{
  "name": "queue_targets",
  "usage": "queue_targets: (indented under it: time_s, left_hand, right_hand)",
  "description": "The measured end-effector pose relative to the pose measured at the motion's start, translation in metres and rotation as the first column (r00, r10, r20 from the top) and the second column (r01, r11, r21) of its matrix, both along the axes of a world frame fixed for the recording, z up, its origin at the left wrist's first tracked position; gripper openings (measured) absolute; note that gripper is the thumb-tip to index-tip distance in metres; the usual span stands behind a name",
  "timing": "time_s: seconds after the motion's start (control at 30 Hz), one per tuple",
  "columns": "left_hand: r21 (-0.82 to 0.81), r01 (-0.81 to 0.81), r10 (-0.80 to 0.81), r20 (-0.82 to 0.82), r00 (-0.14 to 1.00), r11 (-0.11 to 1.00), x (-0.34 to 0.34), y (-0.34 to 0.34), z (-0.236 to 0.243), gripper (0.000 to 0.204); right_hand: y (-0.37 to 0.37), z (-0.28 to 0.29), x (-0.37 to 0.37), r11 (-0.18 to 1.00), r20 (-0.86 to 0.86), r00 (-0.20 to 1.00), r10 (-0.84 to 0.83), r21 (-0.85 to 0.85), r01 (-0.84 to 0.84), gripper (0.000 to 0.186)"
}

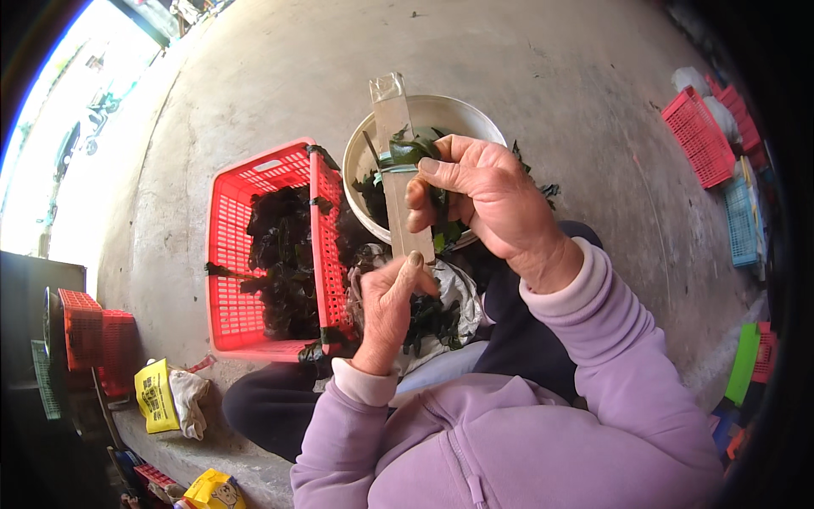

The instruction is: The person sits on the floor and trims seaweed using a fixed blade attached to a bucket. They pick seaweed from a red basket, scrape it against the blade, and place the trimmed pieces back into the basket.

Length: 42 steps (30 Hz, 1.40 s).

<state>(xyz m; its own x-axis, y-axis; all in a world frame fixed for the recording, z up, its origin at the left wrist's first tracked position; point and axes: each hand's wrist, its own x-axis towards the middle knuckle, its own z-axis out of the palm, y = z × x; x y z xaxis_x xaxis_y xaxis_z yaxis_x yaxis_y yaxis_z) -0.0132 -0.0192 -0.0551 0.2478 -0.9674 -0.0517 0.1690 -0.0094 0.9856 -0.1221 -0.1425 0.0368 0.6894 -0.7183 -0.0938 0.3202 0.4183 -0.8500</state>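
Observation:
A pale wooden board [393,197] leans across a cream-white bucket [471,116]. A light blue band wraps it partway up, beside a folded strip of dark green seaweed [410,151]. My right hand [494,188] is closed on this seaweed, thumb and forefinger pinched, at the board's right side. Near the board's lower end my left hand [388,299] is curled, thumb uppermost; its fingers are partly hidden and blurred, and what they hold, if anything, does not show. More dark seaweed lies inside the bucket and across my lap. Left of the bucket, a red plastic basket [222,293] holds dark, wet-looking seaweed.
A yellow package [156,397] and a white cloth bag [188,404] lie at lower left, near red baskets [116,352]. More red baskets [699,136] and a blue one [740,222] stand at far right. The floor [560,76] is concrete.

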Motion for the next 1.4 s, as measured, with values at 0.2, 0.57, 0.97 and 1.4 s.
queue_targets:
  time_s: [0.2,0.57,0.97,1.4]
  left_hand:
    - [-0.087,0.263,-0.231,-0.774,0.589,0.961,-0.011,0.035,0.019,0.069]
    - [-0.087,-0.330,0.142,-0.778,0.611,0.940,0.057,0.077,0.004,0.023]
    - [0.207,0.027,-0.019,-0.038,0.999,0.978,0.043,0.079,0.018,0.009]
    - [-0.156,-0.215,0.265,0.639,0.722,0.964,0.033,0.078,-0.004,0.020]
  right_hand:
    - [0.057,0.020,0.013,0.994,0.211,0.975,0.062,0.078,-0.080,0.014]
    - [0.093,-0.077,0.028,0.920,0.116,0.988,-0.100,0.390,0.047,0.016]
    - [0.116,-0.093,0.028,0.925,-0.131,0.991,0.005,-0.375,-0.054,0.014]
    - [0.095,-0.110,0.018,0.987,-0.397,0.908,0.134,0.138,-0.085,0.006]
